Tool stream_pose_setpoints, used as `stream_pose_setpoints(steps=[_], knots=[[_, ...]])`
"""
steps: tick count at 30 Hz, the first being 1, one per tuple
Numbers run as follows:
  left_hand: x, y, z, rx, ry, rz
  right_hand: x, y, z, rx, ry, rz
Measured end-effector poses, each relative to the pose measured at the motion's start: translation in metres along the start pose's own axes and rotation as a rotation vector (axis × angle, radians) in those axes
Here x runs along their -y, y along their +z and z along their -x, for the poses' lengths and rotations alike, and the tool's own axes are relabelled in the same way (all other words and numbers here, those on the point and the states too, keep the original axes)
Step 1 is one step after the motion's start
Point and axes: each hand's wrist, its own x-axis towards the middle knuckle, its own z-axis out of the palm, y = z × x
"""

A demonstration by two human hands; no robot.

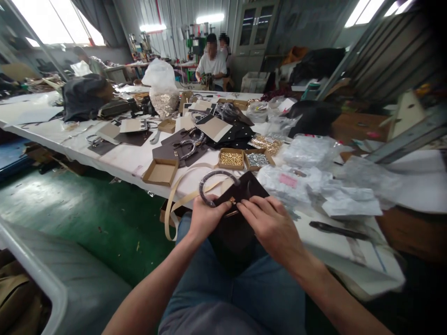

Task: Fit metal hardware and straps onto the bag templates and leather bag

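Observation:
A dark panel [252, 185] with a round, plastic-wrapped bag handle [209, 179] rests over my lap at the table's edge. My left hand [206, 215] grips the panel by the foot of the handle, thumb beside a small gold-coloured metal fitting [232, 200]. On the panel's right side lies my right hand [267, 218], its fingers bent together close to that fitting; whether they pinch a small part is hidden. Just beyond stand a small box of gold-coloured metal pieces [232, 159] and a box of silver-coloured pieces [257, 159].
An open cardboard box [160, 172] and a looping beige strap [169, 209] are on the left. Plastic-wrapped packs [296, 179] and a dark tool [337, 229] lie to the right. More dark panels with handles [188, 148] are piled behind. People [212, 65] work at the back.

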Motion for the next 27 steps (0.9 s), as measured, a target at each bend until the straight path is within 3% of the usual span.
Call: stream_pose_setpoints(steps=[5, 9, 16, 22, 27], knots=[[0.016, 0.016, 0.009, 0.042, -0.075, 0.12, 0.023, 0.016, 0.014, -0.008, 0.098, -0.03], [0.027, 0.025, 0.019, 0.087, -0.112, 0.244, 0.05, 0.018, 0.023, -0.03, 0.26, -0.081], [0.008, 0.039, 0.045, 0.141, -0.112, 0.381, 0.078, 0.012, 0.044, -0.011, 0.446, -0.089], [0.001, 0.043, 0.056, 0.224, -0.012, 0.397, 0.083, 0.012, 0.058, -0.027, 0.48, -0.338], [0.003, 0.046, 0.065, 0.28, -0.017, 0.463, 0.084, 0.022, 0.065, -0.074, 0.521, -0.364]])
